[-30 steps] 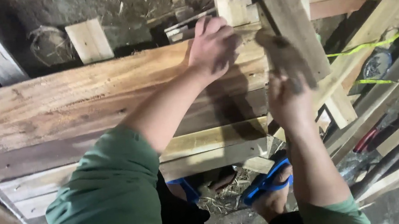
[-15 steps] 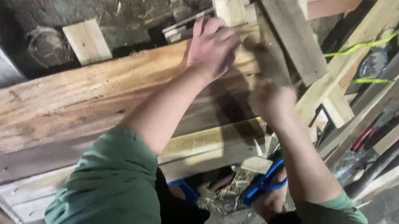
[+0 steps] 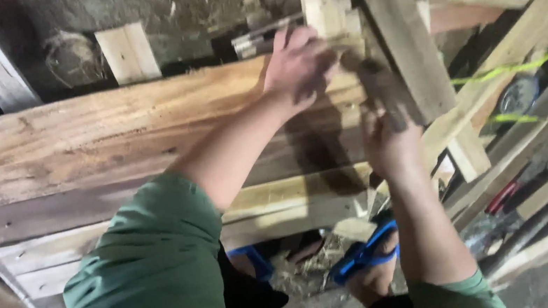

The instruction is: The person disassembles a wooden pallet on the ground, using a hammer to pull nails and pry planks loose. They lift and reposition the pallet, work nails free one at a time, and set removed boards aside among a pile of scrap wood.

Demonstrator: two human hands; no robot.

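L hand presses flat, fingers spread, on the plank at its top right edge. R hand is clamped on a hammer, just beside. Best w/ plank pinned firm, fingers off strike spot, short swings.

A single head-worn camera looks steeply down and forward from close range, over green sleeves to both hands at stacked planks; the blurred upper right appears to show more leaning timber.
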